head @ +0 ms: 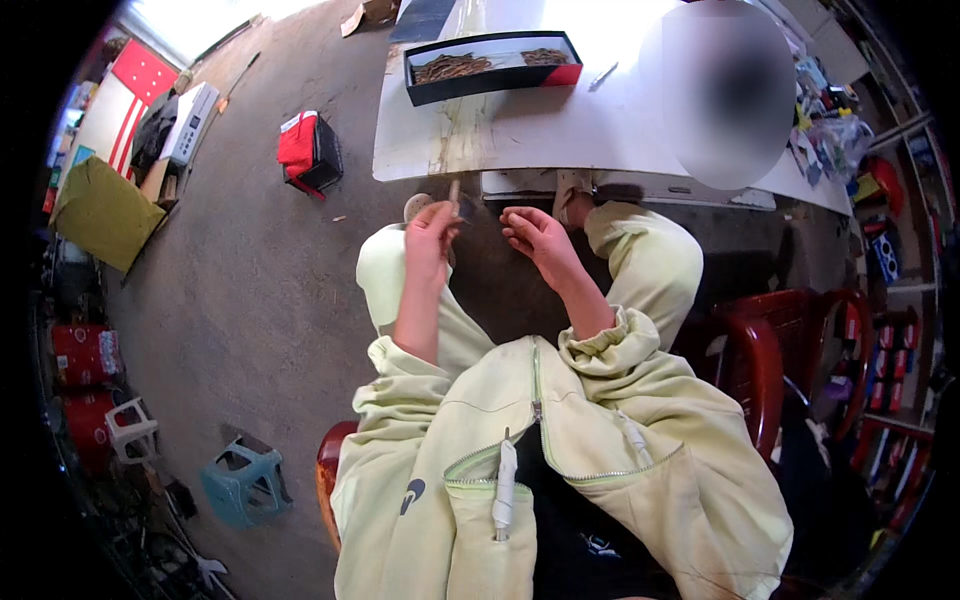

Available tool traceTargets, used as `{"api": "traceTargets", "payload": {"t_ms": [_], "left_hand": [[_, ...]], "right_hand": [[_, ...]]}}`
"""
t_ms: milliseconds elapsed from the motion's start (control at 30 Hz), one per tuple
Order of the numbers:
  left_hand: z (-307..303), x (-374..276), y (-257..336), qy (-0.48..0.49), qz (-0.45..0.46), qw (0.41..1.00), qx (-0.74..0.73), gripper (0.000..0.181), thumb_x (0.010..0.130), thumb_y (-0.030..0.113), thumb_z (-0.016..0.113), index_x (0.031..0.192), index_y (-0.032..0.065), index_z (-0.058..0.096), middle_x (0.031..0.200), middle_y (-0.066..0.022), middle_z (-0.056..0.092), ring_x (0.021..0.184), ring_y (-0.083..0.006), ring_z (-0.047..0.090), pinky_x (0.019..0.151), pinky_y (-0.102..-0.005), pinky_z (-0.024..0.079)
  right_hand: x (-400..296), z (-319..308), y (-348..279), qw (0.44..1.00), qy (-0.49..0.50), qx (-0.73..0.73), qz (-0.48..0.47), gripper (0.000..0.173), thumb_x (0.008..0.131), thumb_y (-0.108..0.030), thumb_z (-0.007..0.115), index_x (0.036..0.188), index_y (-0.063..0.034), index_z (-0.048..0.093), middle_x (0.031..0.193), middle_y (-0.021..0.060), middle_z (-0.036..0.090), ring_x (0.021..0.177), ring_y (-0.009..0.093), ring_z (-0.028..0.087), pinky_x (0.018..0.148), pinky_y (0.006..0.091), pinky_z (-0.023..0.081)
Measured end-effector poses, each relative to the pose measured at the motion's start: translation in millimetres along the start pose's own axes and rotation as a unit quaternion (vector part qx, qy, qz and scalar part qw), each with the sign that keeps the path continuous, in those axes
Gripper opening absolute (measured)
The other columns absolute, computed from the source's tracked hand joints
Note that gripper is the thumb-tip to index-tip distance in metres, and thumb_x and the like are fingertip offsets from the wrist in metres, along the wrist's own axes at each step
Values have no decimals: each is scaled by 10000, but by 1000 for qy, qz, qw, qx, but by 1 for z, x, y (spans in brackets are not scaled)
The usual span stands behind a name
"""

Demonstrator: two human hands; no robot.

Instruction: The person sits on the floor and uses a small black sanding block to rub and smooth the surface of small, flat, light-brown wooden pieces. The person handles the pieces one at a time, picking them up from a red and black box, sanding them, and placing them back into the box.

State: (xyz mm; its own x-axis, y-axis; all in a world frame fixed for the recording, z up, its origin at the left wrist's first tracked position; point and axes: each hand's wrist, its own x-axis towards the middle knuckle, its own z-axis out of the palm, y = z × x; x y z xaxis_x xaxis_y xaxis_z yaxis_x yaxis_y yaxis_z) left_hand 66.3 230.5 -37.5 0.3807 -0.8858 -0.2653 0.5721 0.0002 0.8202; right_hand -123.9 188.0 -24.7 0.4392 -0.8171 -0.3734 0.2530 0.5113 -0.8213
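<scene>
My left hand [431, 231] is raised over the gap between my knees, short of the table's near edge. Its fingertips pinch a small tan stick-like piece [454, 192], with a dark blurred patch beside it. Across from it, my right hand [541, 241] has its thumb and forefinger brought together. Whether something thin sits between those fingertips is too small to tell. Beyond both hands, a long black box [495, 94] with a red corner stands on the white table [525, 146]. Inside lie two heaps of thin brown pieces [452, 69]. A pen [603, 76] lies right of the box.
On the floor at left stands a black box with a red cloth [298, 142] over it. Farther left is a yellowish board [105, 214]. A blue plastic stool [246, 482] is at lower left. Red chairs [757, 375] and stocked shelves [900, 289] line the right.
</scene>
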Motion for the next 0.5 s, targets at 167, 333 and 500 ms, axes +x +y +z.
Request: {"api": "traceTargets", "payload": {"t_ms": [167, 333, 500], "left_hand": [[62, -71, -1, -35, -44, 998, 11, 124, 867, 131, 650, 950, 39, 659, 799, -12, 655, 644, -67, 575, 563, -179, 447], [93, -110, 14, -47, 8, 997, 68, 137, 880, 136, 638, 966, 32, 657, 835, -7, 653, 714, -70, 580, 642, -197, 447], [114, -124, 22, -58, -30, 998, 5, 133, 877, 138, 640, 970, 43, 651, 862, -15, 664, 761, -93, 620, 636, -206, 481]], "right_hand": [[-51, 3, -26, 994, -44, 5, -95, 294, 884, -244, 648, 1097, -45, 609, 900, -27, 616, 807, 27, 543, 700, 188, 436], [-88, 4, -50, 987, -13, -56, -150, 260, 878, -205, 654, 1071, -35, 618, 894, -19, 620, 810, 37, 543, 686, 192, 435], [-95, -2, -50, 986, 6, 39, -164, 216, 881, -167, 646, 1056, -46, 607, 924, -2, 624, 856, 64, 578, 707, 223, 475]]}}
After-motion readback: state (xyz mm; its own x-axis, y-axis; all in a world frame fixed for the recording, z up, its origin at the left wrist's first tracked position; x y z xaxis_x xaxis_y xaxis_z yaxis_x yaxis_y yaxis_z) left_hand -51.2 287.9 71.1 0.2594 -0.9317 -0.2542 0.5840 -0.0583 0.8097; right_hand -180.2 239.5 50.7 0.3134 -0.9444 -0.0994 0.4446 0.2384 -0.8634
